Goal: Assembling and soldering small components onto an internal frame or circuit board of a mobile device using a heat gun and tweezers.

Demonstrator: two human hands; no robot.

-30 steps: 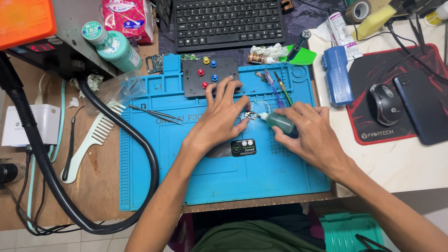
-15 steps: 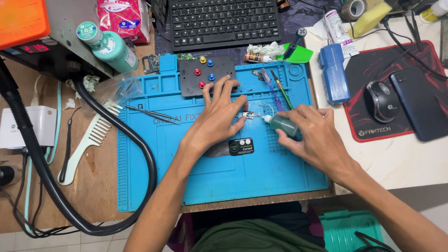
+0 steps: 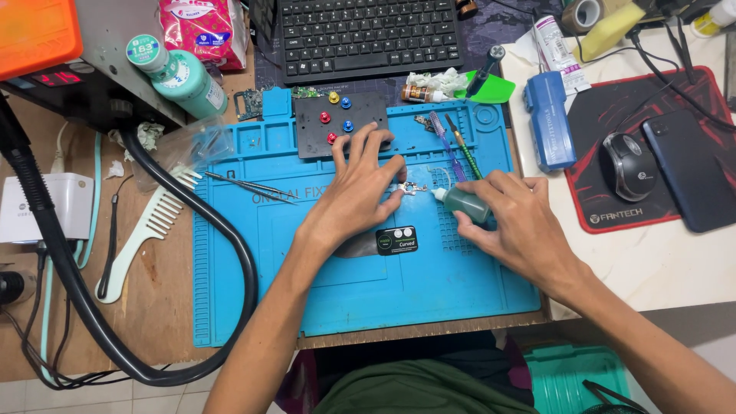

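Observation:
My left hand (image 3: 356, 192) lies flat on the blue work mat (image 3: 368, 291), its fingertips pinning a tiny metal part (image 3: 410, 188). My right hand (image 3: 521, 222) grips a small green dropper bottle (image 3: 462, 201), tilted with its white nozzle pointing left at that part. A small black label card (image 3: 397, 240) lies on the mat just below my left hand. A black holder plate with coloured knobs (image 3: 337, 123) sits at the mat's top, behind my left fingers.
Tweezers (image 3: 249, 185) and thin tools (image 3: 458, 146) lie on the mat. A black hose (image 3: 195, 222) loops along the left. A white comb (image 3: 142, 234), teal bottle (image 3: 180, 77), keyboard (image 3: 368, 34), blue case (image 3: 549, 119), mouse (image 3: 626, 166) and phone (image 3: 686, 169) surround it.
Both hands stay in place on the mat. The bottle's nozzle holds near the small part; only the camera view has shifted slightly.

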